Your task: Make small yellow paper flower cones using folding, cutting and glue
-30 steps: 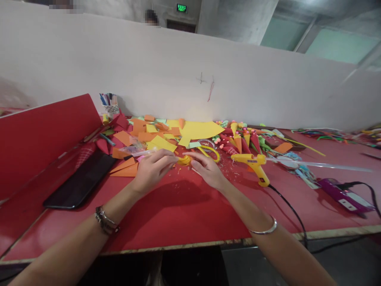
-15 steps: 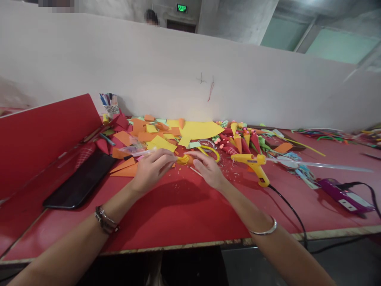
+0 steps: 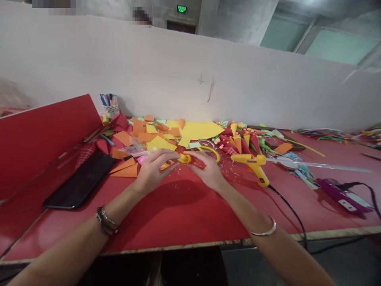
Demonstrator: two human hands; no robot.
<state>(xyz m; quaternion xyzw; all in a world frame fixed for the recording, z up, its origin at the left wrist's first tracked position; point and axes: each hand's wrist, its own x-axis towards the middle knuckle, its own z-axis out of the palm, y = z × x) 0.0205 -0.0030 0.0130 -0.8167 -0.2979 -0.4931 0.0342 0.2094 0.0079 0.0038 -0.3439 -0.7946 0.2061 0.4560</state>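
Note:
Between my hands, just above the table, is a small wound yellow coil (image 3: 185,159) of cord-like strand; its exact material is too small to make out. My left hand (image 3: 154,169) pinches its left side with thumb and fingertips. From the right, my right hand (image 3: 208,170) closes thumb and forefinger round the other side. Behind my right fingers a loop of yellow strand (image 3: 218,154) curves on the table beside a clear tape roll (image 3: 208,143). Orange and yellow paper pieces (image 3: 162,143) lie heaped past my left hand.
A yellow glue gun (image 3: 253,161) with a long glue stick lies right, its black cable running over the table edge. Farther right is a purple power strip (image 3: 345,196). Small paper cones (image 3: 238,139) cluster behind. At left are a black phone (image 3: 80,180) and pen cup (image 3: 110,105).
The yellow coil has turned, so its round opening shows more. Both hands have shifted their fingers slightly around it, staying in about the same place.

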